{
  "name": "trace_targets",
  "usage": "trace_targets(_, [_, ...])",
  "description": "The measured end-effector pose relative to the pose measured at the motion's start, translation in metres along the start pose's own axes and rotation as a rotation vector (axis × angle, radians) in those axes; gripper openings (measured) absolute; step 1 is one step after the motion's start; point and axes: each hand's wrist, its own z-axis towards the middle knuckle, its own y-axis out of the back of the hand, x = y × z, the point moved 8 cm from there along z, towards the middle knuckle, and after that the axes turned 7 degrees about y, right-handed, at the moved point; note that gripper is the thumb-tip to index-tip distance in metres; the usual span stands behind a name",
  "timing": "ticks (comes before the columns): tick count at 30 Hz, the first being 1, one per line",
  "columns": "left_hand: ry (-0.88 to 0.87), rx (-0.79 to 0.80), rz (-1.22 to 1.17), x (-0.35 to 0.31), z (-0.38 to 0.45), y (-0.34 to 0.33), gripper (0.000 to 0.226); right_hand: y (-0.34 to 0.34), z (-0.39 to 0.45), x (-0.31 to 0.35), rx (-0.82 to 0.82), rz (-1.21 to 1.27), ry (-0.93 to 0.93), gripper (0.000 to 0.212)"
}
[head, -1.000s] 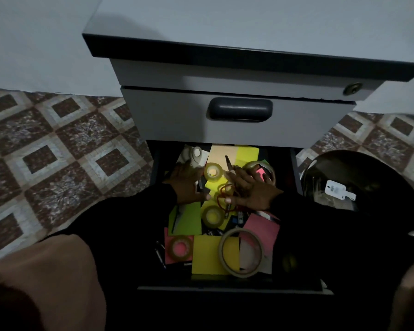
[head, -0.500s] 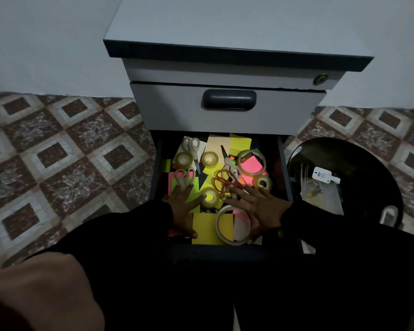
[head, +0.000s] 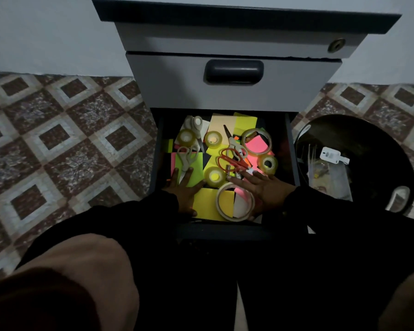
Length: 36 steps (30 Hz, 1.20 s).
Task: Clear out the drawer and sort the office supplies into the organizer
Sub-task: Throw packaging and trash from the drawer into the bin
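Note:
The bottom drawer of a grey cabinet stands pulled out and full of supplies. Inside lie several tape rolls, among them a large beige ring at the front and a clear roll in the middle. Red-handled scissors and white-handled scissors lie on bright sticky-note pads. My left hand rests flat with fingers spread on the green pad. My right hand lies flat, fingers apart, beside the beige ring. Neither hand holds anything.
A closed upper drawer with a dark handle overhangs the open one. A dark round bin holding plastic bags and a white tag stands to the right on the patterned tile floor. My knees fill the bottom of the view.
Both hands have drawn back from the middle of the drawer toward its front edge. The camera has pulled away, so more of the drawer's contents show.

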Motion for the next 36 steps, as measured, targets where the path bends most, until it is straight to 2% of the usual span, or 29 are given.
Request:
trace_targets(6, [0.016,-0.102,-0.021,0.007,0.015,0.009,0.097,0.004,0.009,-0.007,-0.083,0.006,-0.010,0.112])
trace_targets(11, [0.033,-0.099,-0.070,0.011,0.019,0.016,0.102,0.010,0.008,-0.006,-0.137,0.002,-0.048,0.110])
trace_targets(17, [0.065,-0.174,-0.093,0.012,0.011,0.036,0.101,0.023,0.000,-0.004,-0.213,0.010,-0.071,0.103])
trace_targets(20, [0.054,-0.263,-0.121,0.011,0.001,0.057,0.089,0.033,-0.010,-0.005,-0.229,0.056,-0.020,0.099])
trace_targets(23, [-0.008,-0.426,-0.184,0.003,-0.016,0.083,0.078,0.055,-0.031,-0.012,-0.316,0.138,0.000,0.100])
trace_targets(25, [-0.065,-0.495,-0.290,-0.010,-0.025,0.098,0.079,0.069,-0.048,-0.020,-0.378,0.165,-0.011,0.101])
trace_targets(28, [-0.145,-0.518,-0.401,-0.045,-0.035,0.119,0.085,0.083,-0.079,-0.034,-0.468,0.223,-0.023,0.100])
trace_targets(32, [-0.288,-0.538,-0.424,-0.107,-0.048,0.144,0.091,0.084,-0.127,-0.060,-0.565,0.227,-0.088,0.099])
trace_targets(36, [-0.324,-0.489,-0.393,-0.161,-0.051,0.150,0.088,0.064,-0.170,-0.092,-0.566,0.229,-0.188,0.097])
